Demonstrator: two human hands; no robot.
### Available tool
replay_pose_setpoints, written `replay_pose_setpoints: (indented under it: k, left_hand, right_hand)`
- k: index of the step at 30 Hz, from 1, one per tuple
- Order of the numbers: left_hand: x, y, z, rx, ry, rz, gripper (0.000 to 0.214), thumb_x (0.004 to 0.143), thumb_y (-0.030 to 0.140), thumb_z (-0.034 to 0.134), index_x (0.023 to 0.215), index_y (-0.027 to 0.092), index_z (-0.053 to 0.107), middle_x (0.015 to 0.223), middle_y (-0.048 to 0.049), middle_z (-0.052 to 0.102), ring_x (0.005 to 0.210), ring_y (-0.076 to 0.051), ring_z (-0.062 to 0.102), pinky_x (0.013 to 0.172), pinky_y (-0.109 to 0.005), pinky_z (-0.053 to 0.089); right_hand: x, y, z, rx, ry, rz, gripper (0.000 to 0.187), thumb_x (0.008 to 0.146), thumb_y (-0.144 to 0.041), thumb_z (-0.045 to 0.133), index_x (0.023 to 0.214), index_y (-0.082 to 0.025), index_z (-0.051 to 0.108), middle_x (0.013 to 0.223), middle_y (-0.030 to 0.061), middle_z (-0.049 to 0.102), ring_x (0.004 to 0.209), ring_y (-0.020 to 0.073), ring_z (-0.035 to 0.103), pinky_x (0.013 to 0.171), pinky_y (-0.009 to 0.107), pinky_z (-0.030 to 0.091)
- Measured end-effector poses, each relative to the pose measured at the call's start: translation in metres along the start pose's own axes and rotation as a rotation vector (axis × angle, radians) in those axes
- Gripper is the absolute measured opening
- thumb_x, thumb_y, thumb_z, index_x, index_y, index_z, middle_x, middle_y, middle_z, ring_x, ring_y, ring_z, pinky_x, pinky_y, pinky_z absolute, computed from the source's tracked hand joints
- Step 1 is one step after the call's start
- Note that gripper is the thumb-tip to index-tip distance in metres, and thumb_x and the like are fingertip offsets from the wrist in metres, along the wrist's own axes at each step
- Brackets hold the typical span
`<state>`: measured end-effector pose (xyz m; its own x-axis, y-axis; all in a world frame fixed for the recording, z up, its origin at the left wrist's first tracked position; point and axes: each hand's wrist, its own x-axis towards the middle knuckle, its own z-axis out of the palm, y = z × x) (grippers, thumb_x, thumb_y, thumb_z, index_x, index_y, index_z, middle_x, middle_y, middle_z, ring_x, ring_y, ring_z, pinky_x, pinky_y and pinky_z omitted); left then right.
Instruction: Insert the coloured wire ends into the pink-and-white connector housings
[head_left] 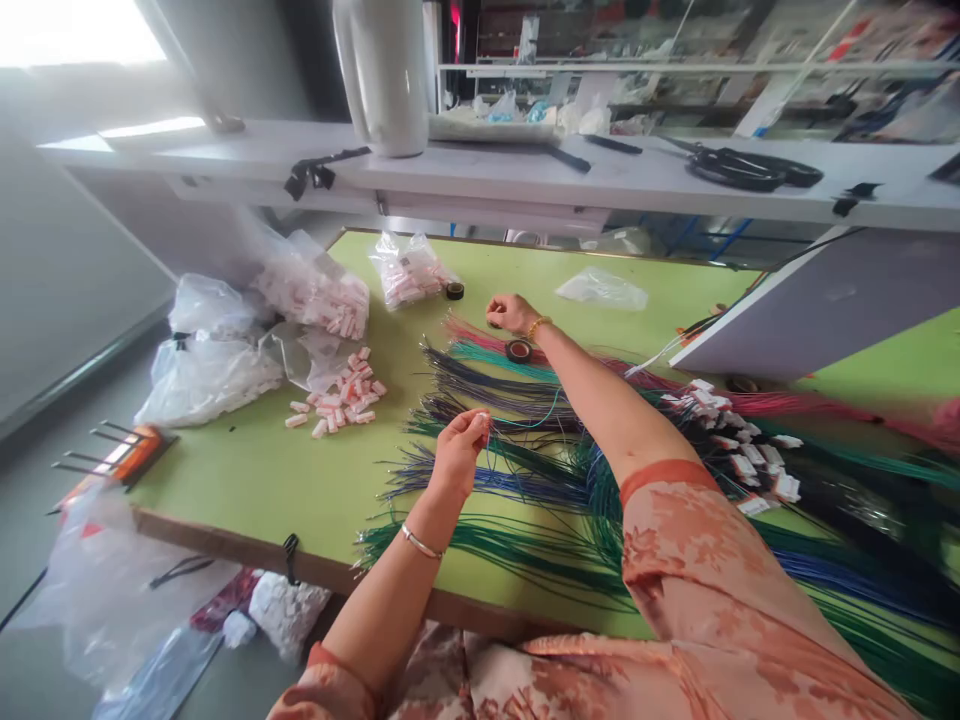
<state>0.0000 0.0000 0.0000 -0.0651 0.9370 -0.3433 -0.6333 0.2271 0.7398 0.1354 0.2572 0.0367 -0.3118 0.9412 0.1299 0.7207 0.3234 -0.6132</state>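
My left hand [459, 450] is closed in a pinch on a small white connector [484, 418], mostly hidden by the fingertips. A thin teal wire [544, 418] curves away from it, and darker wires hang below. Farther back, my right hand [512, 314] has its fingers curled together just beyond the tips of the pink wires [476, 332]; whatever they hold is hidden or too small to name. Bundles of teal, black, blue and green wires [517, 545] lie across the table, their metal-tipped ends pointing left. A black tape roll [518, 350] rests on the wires below my right wrist.
Loose white-and-orange connectors [345, 398] are piled on the green table [277, 490], beside plastic bags [409, 272] of more. Wired connectors [750, 450] cluster at right. A shelf [517, 185] spans the back, carrying scissors [742, 165] and a white jug [386, 75].
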Motion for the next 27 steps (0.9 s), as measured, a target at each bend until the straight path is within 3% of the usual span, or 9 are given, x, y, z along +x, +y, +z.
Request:
replay_pose_setpoints:
  k: [4, 8, 18, 27]
  left_hand:
    - [0.001, -0.001, -0.001, -0.018, -0.01, -0.006, 0.033, 0.058, 0.028, 0.087, 0.083, 0.012, 0.073, 0.074, -0.0024, 0.067, 0.064, -0.007, 0.054, 0.065, -0.024, 0.041]
    - [0.003, -0.003, -0.001, -0.069, 0.011, -0.007, 0.03, 0.059, 0.025, 0.087, 0.082, 0.013, 0.072, 0.073, -0.0009, 0.066, 0.063, -0.006, 0.054, 0.066, -0.023, 0.042]
    - [0.016, -0.007, -0.002, -0.169, 0.061, -0.035, 0.017, 0.071, 0.013, 0.079, 0.085, 0.014, 0.069, 0.075, 0.0003, 0.067, 0.065, -0.005, 0.058, 0.067, -0.018, 0.046]
    - [0.016, -0.008, -0.001, -0.147, 0.048, -0.079, 0.017, 0.073, 0.011, 0.077, 0.087, 0.015, 0.069, 0.075, 0.0007, 0.067, 0.065, -0.006, 0.059, 0.067, -0.018, 0.049]
  right_hand:
    - [-0.024, -0.036, 0.004, 0.135, -0.057, -0.194, 0.015, 0.078, -0.024, 0.058, 0.085, -0.013, 0.066, 0.076, 0.0019, 0.067, 0.067, 0.0104, 0.053, 0.067, 0.022, 0.043]
    - [-0.063, -0.053, 0.009, 0.271, -0.107, -0.317, 0.015, 0.079, -0.029, 0.058, 0.08, -0.015, 0.062, 0.071, 0.0013, 0.063, 0.065, 0.0106, 0.05, 0.063, 0.023, 0.042]
    - [-0.158, -0.05, 0.004, 0.334, -0.1, -0.29, 0.013, 0.077, -0.03, 0.06, 0.077, -0.016, 0.061, 0.073, 0.0016, 0.065, 0.066, 0.0121, 0.057, 0.065, 0.025, 0.046]
    - [-0.184, -0.046, 0.018, 0.22, -0.046, -0.33, 0.006, 0.073, -0.023, 0.059, 0.073, -0.017, 0.061, 0.071, 0.0016, 0.064, 0.063, 0.0117, 0.054, 0.06, 0.023, 0.043]
